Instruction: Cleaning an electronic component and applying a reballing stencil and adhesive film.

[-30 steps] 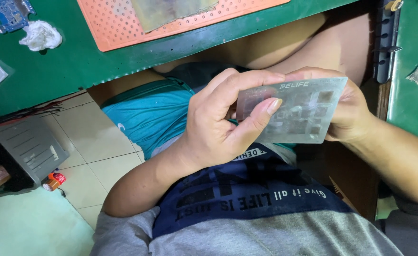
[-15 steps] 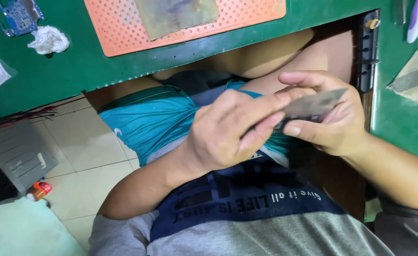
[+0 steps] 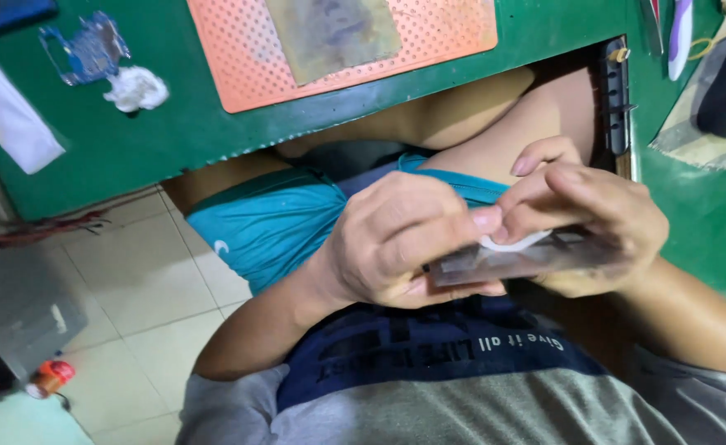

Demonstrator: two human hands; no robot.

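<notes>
A thin grey metal plate (image 3: 528, 259) lies nearly edge-on between both hands, over my lap. My left hand (image 3: 396, 239) grips its left end, thumb under and fingers on top. My right hand (image 3: 594, 222) holds its right part from above. A small white strip (image 3: 511, 241) sits between my left fingertip and right fingers, on top of the plate. Whether the strip is stuck to the plate or loose I cannot tell.
The green desk (image 3: 165, 140) carries an orange perforated mat (image 3: 239, 58) with a dull metal sheet (image 3: 334, 33), a blue circuit board (image 3: 83, 49), a white wad (image 3: 136, 86) and a white paper (image 3: 9, 111). Tools (image 3: 680, 33) lie far right. A tiled floor (image 3: 132, 280) lies left.
The plate has tilted from facing me to nearly edge-on and lower over my lap. My fingers have closed on a white strip on its top.
</notes>
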